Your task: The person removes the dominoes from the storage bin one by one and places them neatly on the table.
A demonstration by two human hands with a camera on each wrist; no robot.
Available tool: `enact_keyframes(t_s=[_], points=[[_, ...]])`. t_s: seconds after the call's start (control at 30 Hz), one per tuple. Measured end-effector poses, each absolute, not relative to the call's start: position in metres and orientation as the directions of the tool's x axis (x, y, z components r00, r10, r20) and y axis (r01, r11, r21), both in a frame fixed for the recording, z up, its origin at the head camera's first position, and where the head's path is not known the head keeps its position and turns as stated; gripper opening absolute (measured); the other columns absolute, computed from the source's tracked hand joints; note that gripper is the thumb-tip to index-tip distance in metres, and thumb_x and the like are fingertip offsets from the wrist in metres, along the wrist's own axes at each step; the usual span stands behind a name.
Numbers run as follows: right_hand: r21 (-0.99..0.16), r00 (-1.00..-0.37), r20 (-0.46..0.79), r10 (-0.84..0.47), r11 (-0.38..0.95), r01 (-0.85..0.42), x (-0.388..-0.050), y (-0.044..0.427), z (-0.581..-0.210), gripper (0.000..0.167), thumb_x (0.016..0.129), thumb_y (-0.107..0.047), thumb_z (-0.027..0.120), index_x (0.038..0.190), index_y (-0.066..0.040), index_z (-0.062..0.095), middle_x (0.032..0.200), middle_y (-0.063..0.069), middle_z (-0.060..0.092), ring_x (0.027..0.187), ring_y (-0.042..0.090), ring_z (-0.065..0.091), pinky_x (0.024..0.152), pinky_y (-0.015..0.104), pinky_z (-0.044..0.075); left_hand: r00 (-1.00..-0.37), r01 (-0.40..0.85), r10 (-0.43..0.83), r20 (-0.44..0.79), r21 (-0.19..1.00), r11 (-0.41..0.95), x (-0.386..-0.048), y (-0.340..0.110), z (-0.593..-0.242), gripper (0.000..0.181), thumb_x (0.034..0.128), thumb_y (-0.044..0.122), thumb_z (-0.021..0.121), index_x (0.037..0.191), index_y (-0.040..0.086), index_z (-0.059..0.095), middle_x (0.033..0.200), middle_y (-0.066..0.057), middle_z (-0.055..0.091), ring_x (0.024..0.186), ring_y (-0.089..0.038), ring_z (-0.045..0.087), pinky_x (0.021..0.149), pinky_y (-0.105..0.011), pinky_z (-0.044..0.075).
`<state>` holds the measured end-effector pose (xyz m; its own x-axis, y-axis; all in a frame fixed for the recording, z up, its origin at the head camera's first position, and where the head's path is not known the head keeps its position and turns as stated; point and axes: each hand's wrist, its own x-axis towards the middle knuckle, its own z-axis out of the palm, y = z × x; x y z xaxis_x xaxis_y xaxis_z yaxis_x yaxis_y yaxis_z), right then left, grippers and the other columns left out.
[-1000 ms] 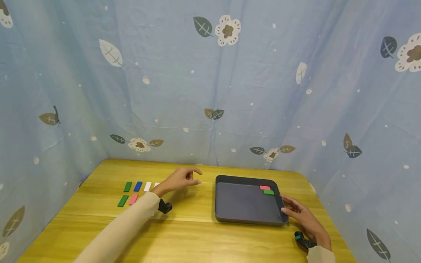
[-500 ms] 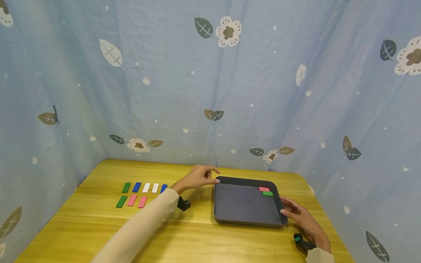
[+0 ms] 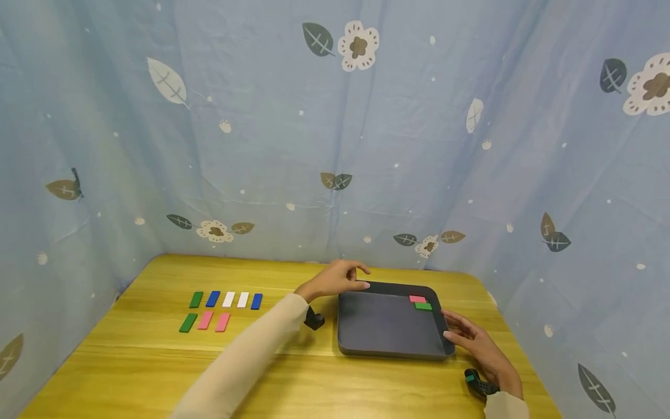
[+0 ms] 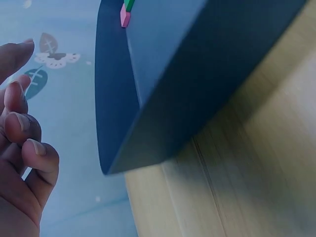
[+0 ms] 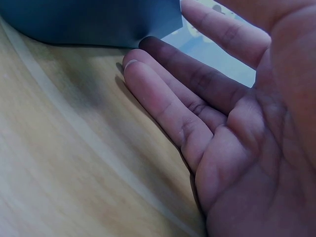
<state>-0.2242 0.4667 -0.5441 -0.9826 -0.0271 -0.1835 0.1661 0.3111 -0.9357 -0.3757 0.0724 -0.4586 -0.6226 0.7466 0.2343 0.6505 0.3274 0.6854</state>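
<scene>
In the head view my left hand [image 3: 334,280] is above the back left corner of a dark grey rectangular tray [image 3: 342,344]. Its thumb and index finger are apart, the other fingers loosely bent, and nothing shows between them; the left wrist view has the same hand [image 4: 22,143] beside the tray wall [image 4: 163,113]. At the tray's right side my right hand [image 3: 478,343] rests relaxed fingers against the outer wall. Seen from the right wrist, that hand [image 5: 212,118] has fairly straight fingers. A pink block [image 3: 417,298] and a green block [image 3: 423,306] lie in the tray's back right corner.
Left of the tray, two rows of small flat blocks lie on the yellow wooden table [image 3: 293,378]. They include green [image 3: 196,299], blue [image 3: 213,298], white [image 3: 228,299] and pink ones [image 3: 222,322]. A patterned blue curtain [image 3: 262,145] surrounds the table's back and sides.
My left hand has moved right, from the table beside the blocks to above the tray's back left corner. The right hand stays at the tray, and the blocks in it look unchanged.
</scene>
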Motion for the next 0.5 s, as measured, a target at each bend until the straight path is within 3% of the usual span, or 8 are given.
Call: enact_keyframes(t_s=[0.5], points=[[-0.94, -0.983, -0.176, -0.048, 0.305, 0.154, -0.224, 0.469, -0.542, 0.065, 0.101, -0.03, 0.069, 0.159, -0.024, 0.042, 0.159, 0.015, 0.039, 0.135, 0.033, 0.048, 0.104, 0.048, 0.046, -0.609, 0.631, 0.766, 0.206, 0.711, 0.31, -0.377, 0.129, -0.465, 0.035, 0.0974, 0.029, 0.075, 0.128, 0.012, 0.07, 0.069, 0.004, 0.059, 0.059, -0.008, 0.05, 0.063, -0.022, 0.044]])
